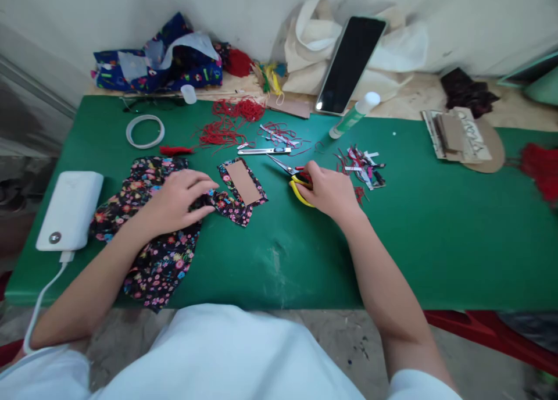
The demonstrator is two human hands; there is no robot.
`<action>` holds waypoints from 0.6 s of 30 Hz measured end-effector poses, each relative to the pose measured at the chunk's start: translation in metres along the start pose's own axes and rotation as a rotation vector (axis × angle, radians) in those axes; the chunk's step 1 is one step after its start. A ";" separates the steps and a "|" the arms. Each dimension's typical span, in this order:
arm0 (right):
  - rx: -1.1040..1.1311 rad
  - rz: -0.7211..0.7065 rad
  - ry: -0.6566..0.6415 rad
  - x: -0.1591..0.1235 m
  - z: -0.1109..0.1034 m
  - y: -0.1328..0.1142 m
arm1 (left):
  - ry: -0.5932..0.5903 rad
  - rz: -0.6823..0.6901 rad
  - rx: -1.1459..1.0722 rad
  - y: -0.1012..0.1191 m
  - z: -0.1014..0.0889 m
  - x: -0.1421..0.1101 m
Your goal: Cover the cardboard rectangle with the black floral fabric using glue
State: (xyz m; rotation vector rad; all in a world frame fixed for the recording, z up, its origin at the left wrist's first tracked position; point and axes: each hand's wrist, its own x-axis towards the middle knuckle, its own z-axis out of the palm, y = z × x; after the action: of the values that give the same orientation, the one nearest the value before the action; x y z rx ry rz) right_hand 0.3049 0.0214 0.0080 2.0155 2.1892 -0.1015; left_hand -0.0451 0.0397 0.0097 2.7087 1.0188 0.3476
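Note:
My left hand (176, 201) lies flat on a black floral fabric (148, 243) spread over the green table (436, 225), fingers stretched toward a small fabric-wrapped cardboard rectangle (244, 183). My right hand (330, 192) is closed around the yellow handles of a pair of scissors (293, 177), whose blades rest on the table pointing up-left. The cardboard piece lies between both hands.
A white power bank (70, 209) with cable sits at the left. Red thread (226, 124), a tape ring (145, 131), a metal clip (264, 151), fabric scraps (361, 167), a glue bottle (354, 115), a phone (351, 63), cardboard pieces (457, 135) and blue fabric (157, 60) lie farther back.

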 end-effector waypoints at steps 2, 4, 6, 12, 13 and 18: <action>0.006 -0.001 0.001 0.000 0.000 0.000 | -0.048 0.023 -0.003 0.006 0.010 0.002; 0.007 0.000 0.007 0.000 0.000 0.000 | -0.084 0.065 -0.079 0.003 0.013 0.002; 0.002 -0.003 0.009 0.000 0.000 0.000 | -0.151 0.119 -0.192 -0.004 0.010 0.003; 0.048 0.040 0.033 -0.001 0.001 -0.002 | -0.251 0.098 -0.173 -0.017 -0.006 0.000; 0.093 0.061 0.052 -0.001 0.003 -0.003 | -0.259 0.073 -0.142 -0.016 -0.008 -0.001; 0.725 0.064 0.174 -0.004 0.013 -0.010 | -0.133 -0.279 -0.398 0.002 -0.012 -0.002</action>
State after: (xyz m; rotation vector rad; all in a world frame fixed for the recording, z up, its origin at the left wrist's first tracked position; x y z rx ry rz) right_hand 0.2959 0.0141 -0.0044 2.5169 2.4181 -0.8519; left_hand -0.0486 0.0385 0.0216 2.1748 1.1317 0.2799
